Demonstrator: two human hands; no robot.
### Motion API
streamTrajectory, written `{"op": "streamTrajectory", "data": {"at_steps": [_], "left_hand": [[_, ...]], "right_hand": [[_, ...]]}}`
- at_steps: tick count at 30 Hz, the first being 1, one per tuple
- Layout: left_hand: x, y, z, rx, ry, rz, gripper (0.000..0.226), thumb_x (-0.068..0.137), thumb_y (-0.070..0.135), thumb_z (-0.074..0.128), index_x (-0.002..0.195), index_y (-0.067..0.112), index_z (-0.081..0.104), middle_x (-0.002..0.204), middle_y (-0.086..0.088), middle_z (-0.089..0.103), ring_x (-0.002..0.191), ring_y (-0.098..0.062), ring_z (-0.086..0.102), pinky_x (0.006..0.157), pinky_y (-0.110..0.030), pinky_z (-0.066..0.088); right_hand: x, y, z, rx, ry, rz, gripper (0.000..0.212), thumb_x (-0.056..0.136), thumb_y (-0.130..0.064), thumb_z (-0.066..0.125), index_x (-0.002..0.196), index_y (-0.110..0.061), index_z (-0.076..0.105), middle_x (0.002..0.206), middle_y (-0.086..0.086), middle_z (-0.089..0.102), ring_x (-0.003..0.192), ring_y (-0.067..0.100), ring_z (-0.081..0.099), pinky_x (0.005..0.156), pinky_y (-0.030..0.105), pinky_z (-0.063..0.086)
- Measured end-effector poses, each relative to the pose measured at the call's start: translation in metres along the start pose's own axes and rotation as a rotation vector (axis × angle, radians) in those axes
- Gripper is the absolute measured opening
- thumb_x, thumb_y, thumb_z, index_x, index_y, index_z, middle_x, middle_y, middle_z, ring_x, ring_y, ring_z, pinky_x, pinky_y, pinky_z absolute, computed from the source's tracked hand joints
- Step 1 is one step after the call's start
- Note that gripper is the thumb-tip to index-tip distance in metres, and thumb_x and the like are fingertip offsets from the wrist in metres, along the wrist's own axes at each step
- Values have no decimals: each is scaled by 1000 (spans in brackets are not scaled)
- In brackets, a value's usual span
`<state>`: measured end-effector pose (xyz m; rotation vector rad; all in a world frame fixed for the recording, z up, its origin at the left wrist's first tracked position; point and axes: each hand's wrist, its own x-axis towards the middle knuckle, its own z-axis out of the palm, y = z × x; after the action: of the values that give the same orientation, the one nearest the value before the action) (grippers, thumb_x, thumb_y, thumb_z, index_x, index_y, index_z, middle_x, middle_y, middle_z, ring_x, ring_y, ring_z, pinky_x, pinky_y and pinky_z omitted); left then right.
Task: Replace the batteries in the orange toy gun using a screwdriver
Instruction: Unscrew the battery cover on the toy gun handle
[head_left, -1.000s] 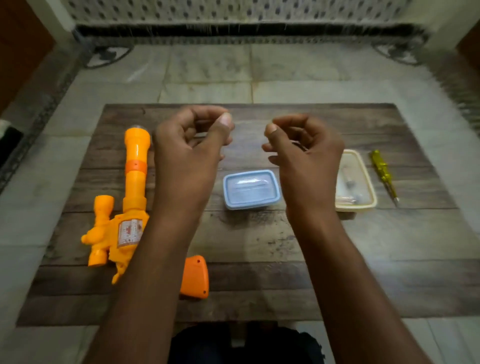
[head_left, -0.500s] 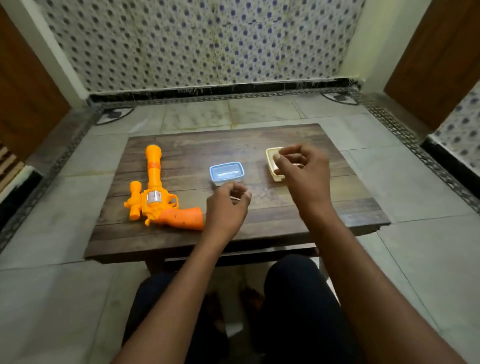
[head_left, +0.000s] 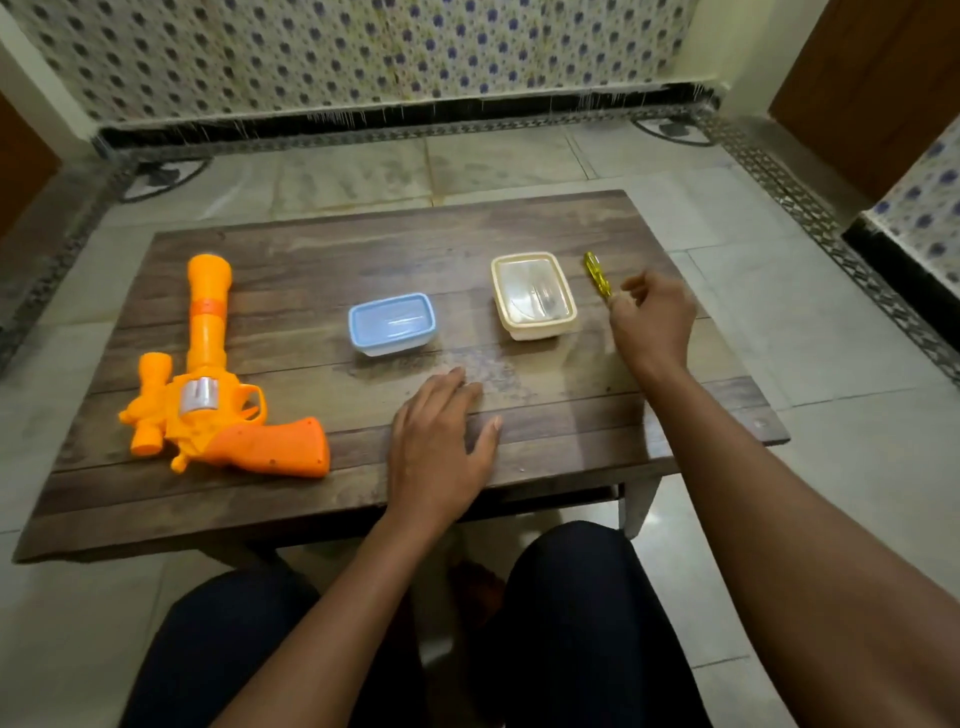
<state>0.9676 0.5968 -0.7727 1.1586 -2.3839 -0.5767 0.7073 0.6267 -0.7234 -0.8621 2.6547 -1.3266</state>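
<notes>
Since the preceding frame, left hand (head_left: 441, 452) has dropped flat, fingers straight, onto the plank-grained wooden counter (head_left: 561, 415), while right hand (head_left: 652, 325), grip loosely curled, meets the translucent yellow screwdriver (head_left: 597, 274); the glossy orange plastic toy gun (head_left: 208, 384) lies far left.

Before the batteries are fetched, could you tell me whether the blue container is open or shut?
Shut: the blue container has its lid seated flat across the rim.
</notes>
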Motion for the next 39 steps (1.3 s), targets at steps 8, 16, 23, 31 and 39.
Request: {"op": "streamTrajectory", "data": {"at_steps": [8, 16, 23, 31, 39], "left_hand": [[-3, 0, 2, 9, 28, 21, 47, 97, 48, 60, 137, 25, 65, 155, 3, 53, 147, -19, 43, 117, -47, 39], [-1, 5, -14, -138, -60, -44, 43, 96, 34, 71, 137, 22, 66, 156, 4, 52, 148, -16, 41, 122, -44, 34], [-20, 7, -65, -289, 279, -151, 25, 89, 10, 73, 114, 14, 74, 116, 2, 74, 109, -11, 66, 98, -31, 52], [-30, -55, -128, -399, 721, -755, 46, 74, 17, 76, 118, 20, 61, 136, -12, 58, 124, -31, 55, 101, -33, 46], [-18, -100, -133, -531, 655, -1030, 69, 70, 9, 78, 127, 11, 38, 118, -10, 59, 115, -35, 62, 78, -31, 44]], "right_hand": [[48, 4, 31, -269, -157, -41, 25, 88, -23, 73, 106, -7, 69, 113, 19, 67, 110, 39, 62, 89, 45, 56], [24, -1, -3, -181, -137, 181, 13, 85, -11, 66, 82, 2, 63, 98, 26, 68, 100, 40, 65, 72, 35, 40], [-67, -38, -20, 190, -134, 167, 6, 95, -13, 71, 100, -11, 74, 95, 4, 72, 97, 21, 69, 92, 37, 55], [-142, -118, 37, 601, -314, -49, 17, 93, 7, 67, 107, -1, 71, 90, 0, 72, 82, 25, 74, 76, 33, 61], [-193, -167, 96, 904, -663, 142, 16, 105, -1, 51, 112, 5, 65, 94, 10, 79, 78, 18, 76, 69, 26, 56]]}}
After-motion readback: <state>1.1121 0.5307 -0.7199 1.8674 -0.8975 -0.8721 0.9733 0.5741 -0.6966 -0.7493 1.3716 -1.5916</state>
